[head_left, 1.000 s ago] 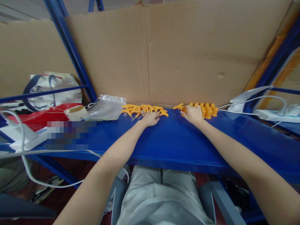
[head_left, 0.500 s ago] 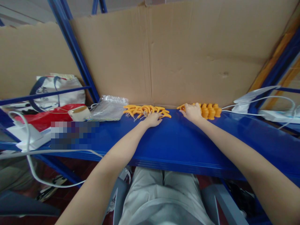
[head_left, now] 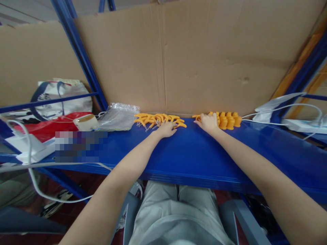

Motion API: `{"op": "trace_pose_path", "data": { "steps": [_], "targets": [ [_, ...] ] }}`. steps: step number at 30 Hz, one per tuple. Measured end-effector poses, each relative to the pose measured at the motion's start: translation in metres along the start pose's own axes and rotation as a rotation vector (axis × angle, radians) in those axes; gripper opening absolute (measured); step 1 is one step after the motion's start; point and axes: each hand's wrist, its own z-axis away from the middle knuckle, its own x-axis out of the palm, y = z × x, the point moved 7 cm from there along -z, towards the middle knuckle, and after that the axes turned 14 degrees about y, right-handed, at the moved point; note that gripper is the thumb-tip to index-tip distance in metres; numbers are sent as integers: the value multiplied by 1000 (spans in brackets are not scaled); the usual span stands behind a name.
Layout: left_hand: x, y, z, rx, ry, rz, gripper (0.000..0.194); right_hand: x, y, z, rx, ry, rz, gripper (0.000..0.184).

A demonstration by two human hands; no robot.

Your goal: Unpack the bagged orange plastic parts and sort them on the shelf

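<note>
My left hand [head_left: 167,129] rests at the front right of a pile of orange curved pieces [head_left: 145,119]. Small metal chains [head_left: 146,129] hang from the pieces. Its thumb points right, apart from the fingers, which lie over the pile. My right hand [head_left: 209,123] is at the left end of several orange bottle-shaped pieces [head_left: 230,121] standing upright in rows. The right thumb sticks out to the left, while the fingertips reach forward and are partly hidden. A thin orange piece [head_left: 196,116] shows just beyond that thumb.
A blue shelf top [head_left: 189,153] carries everything, with a cardboard wall [head_left: 204,61] behind. Left are a clear plastic bag [head_left: 119,117], a red bag [head_left: 56,126], a cloth tote [head_left: 63,98] and white cables [head_left: 30,146]. More white cables [head_left: 265,123] lie right.
The right hand has shifted very slightly among the orange pieces. The left hand stays on the pile, and the camera view has moved a little.
</note>
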Motion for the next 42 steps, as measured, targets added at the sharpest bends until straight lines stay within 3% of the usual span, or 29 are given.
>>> {"op": "trace_pose_path", "data": {
  "steps": [7, 17, 30, 36, 42],
  "targets": [
    [0, 0, 0, -5, -11, -4, 38, 9, 0, 9, -5, -49, -62, 49],
    [-7, 6, 0, 11, -2, -11, 26, 25, 13, 11, 81, -59, -203, 36],
    [-9, 19, 1, -27, -23, 105, 35, 25, 17, 12, 157, -79, -273, 31],
    [-4, 16, -1, -19, 3, 152, 35, 25, 16, 14, 159, -97, -272, 32],
    [-7, 17, -4, 90, 117, 129, 37, 22, 13, 14, 95, -78, -227, 31]
  ]
}}
